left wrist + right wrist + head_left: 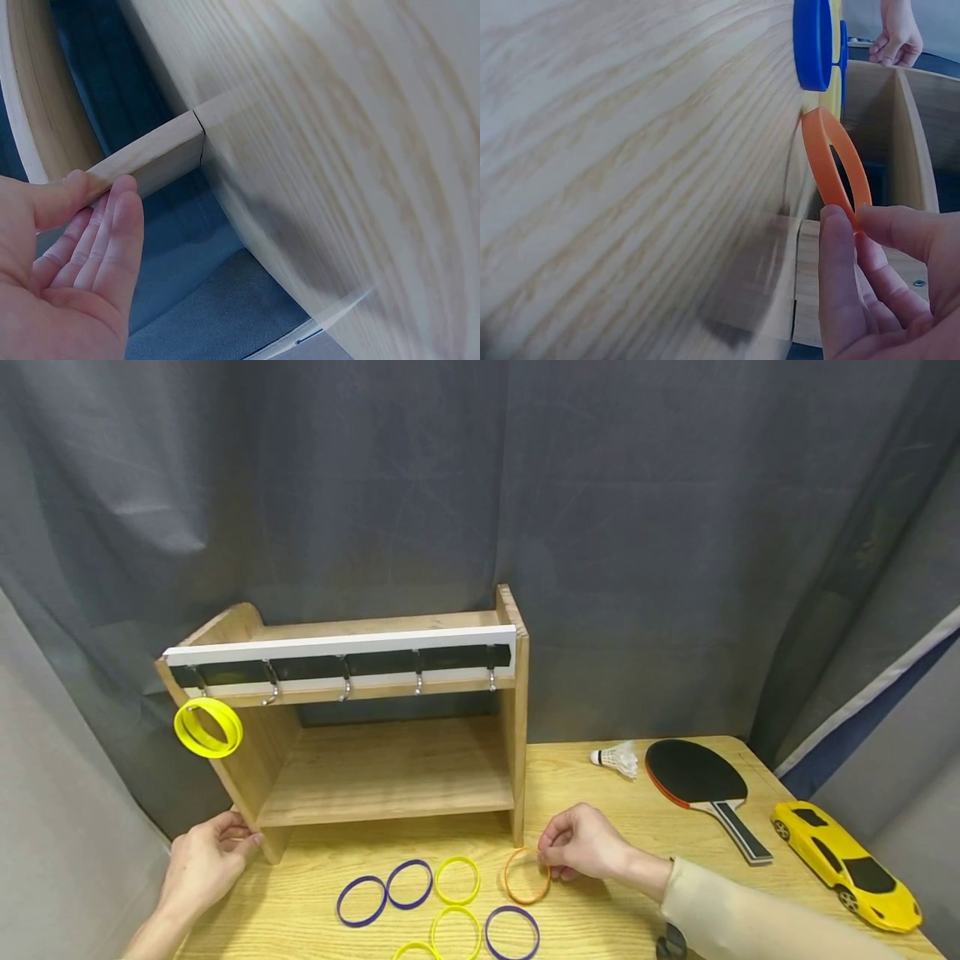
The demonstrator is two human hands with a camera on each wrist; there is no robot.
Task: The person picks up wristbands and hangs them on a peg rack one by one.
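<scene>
My right hand [585,843] pinches an orange ring [821,161] between thumb and fingertips, near the foot of the wooden shelf's right side. In the right wrist view the ring is tilted, its far edge down by the tabletop. My left hand [201,864] grips the lower left side panel of the wooden shelf [390,777], thumb and fingers on its edge [154,146]. Yellow rings [182,731] hang from the leftmost hook of the shelf's front rail [450,639]. On the table lie purple rings [339,902] and yellow rings [437,881].
The other metal hooks [346,689] along the rail are bare. Right of the shelf lie a shuttlecock [618,760], a table tennis bat [697,772] and a yellow toy car [847,864]. A small dark object [672,941] is partly hidden by my right sleeve. Grey curtain [637,543] hangs behind.
</scene>
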